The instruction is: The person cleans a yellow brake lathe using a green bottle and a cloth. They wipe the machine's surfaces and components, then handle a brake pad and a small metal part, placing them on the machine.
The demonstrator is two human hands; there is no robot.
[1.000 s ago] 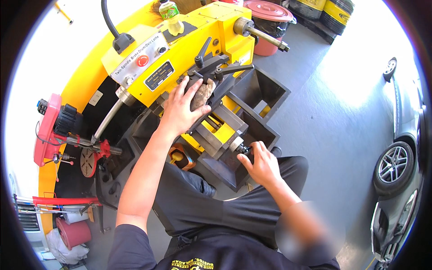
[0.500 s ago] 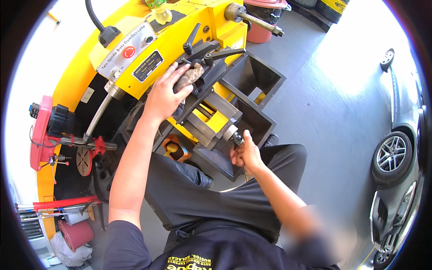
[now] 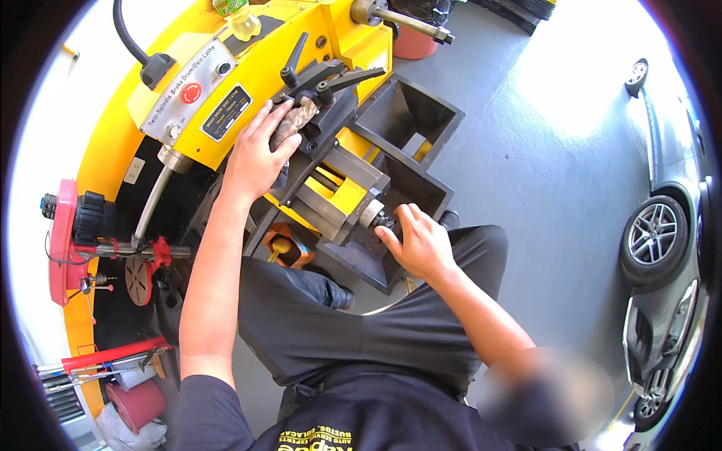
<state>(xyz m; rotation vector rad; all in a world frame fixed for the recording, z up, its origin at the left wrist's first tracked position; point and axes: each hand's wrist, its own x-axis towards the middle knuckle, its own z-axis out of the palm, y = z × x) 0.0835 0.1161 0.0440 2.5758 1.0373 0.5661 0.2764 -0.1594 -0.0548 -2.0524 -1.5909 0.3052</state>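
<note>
In front of me stands a yellow brake lathe (image 3: 259, 71) with a dark tool holder and clamping levers. My left hand (image 3: 254, 161) rests at the tool holder, its fingers and thumb closed around a crumpled, stained rag (image 3: 298, 122). Below it lies the cross slide (image 3: 320, 207), with a screw showing in its slot. At the slide's near end is a round metal collar (image 3: 371, 213) with a dark crank handle (image 3: 384, 220). My right hand (image 3: 423, 244) is curled at that crank handle, thumb and forefinger on either side; the hand hides part of the grip.
Dark metal chip trays (image 3: 410, 113) flank the slide. A control panel with a red stop button (image 3: 190, 93) is at upper left, and a spindle shaft (image 3: 414, 22) juts out above. A red drill press (image 3: 68, 240) stands left; a grey car (image 3: 669, 301) is parked right.
My right hand has shifted up and turned over at the crank handle, its back now facing up. My left hand stays on the rag. The whole view has shifted slightly.
</note>
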